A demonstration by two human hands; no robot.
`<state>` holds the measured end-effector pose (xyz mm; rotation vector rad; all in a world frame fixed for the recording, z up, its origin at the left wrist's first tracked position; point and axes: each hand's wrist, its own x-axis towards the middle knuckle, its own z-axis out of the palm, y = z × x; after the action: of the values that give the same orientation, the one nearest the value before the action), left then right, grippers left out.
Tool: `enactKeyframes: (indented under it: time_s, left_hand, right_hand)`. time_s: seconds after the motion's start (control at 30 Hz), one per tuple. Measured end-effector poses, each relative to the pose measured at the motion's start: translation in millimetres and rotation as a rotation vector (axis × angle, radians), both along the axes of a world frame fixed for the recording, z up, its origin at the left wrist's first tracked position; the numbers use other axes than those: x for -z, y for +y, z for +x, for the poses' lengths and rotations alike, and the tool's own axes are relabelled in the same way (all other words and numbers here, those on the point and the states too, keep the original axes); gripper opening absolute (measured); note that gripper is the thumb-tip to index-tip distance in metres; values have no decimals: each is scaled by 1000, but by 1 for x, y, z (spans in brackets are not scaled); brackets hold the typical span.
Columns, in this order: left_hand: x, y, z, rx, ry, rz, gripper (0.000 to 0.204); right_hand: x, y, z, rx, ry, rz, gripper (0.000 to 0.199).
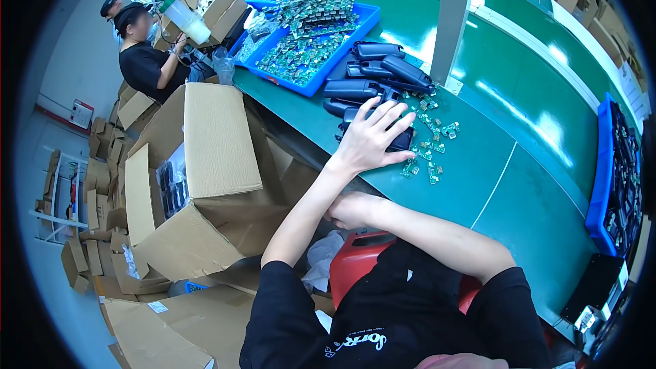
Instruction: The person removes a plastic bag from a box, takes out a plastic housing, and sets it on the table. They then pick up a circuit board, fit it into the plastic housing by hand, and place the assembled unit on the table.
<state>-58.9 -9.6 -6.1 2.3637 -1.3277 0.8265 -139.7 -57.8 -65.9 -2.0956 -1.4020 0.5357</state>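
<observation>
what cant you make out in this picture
All in the head view:
- Right hand: its fingers curl out of sight beside the left forearm, so whether it holds anything is unclear.
- Black casing: partly covered by the left hand.
- Loose green circuit boards: too small to read their parts.
- Right-hand blue tray: its far side meets the dark lens rim.
- Open cardboard box: flaps hide most of its inside.

The right hand [351,210] is tucking its fingers out of view by the left forearm [298,222], leaving its grip unreadable. The left hand [369,142] is partly covering the black casings [351,89]. Details on the loose circuit boards [433,175] are appearing too small to tell.
</observation>
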Motion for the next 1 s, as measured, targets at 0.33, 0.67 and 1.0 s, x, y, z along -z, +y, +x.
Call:
enactKeyframes:
  time_s: [0.33, 0.67, 1.0]
  left_hand:
    - [-26, 40, 17, -25, -190, -216, 28]
    - [-27, 119, 172, -802, 384, 100, 59]
    - [-9, 87, 180, -782, 357, 149, 52]
  right_hand:
    - [0, 1, 4, 0, 13, -76, 16]
    - [-6, 5, 3, -11, 28, -95, 19]
    - [6, 1, 9, 10, -6, -106, 18]
